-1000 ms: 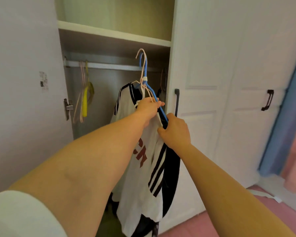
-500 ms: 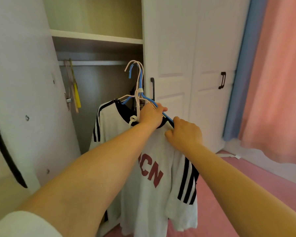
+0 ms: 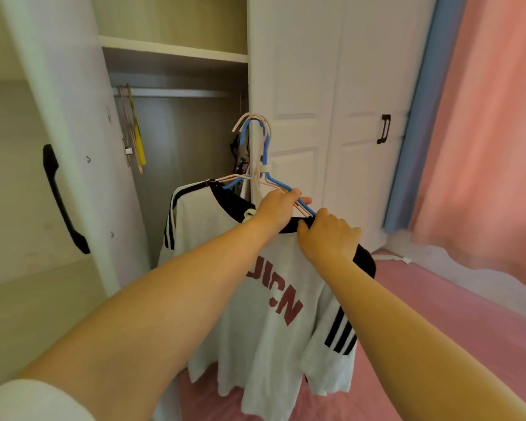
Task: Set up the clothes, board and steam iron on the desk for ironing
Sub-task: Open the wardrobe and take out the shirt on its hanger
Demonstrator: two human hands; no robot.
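Observation:
A white T-shirt (image 3: 255, 299) with black stripes on the sleeves and red letters hangs from a bunch of blue and pink hangers (image 3: 263, 153), held in the air outside the wardrobe. A black garment shows behind its right shoulder. My left hand (image 3: 278, 208) grips the hangers' right arm near the collar. My right hand (image 3: 328, 235) clutches the shirt's shoulder and the black cloth just right of it. No board or steam iron is in view.
The open wardrobe (image 3: 176, 92) has a rail with pink and yellow hangers (image 3: 134, 132) at its left end. Its open door (image 3: 70, 177) with a black handle stands at the left. Closed white doors (image 3: 362, 117), a blue and pink curtain (image 3: 483, 132) and pink floor lie right.
The shirt on its hangers has come out of the wardrobe toward me and to the right, turning to show its front. Both hands kept their hold; the view swung right.

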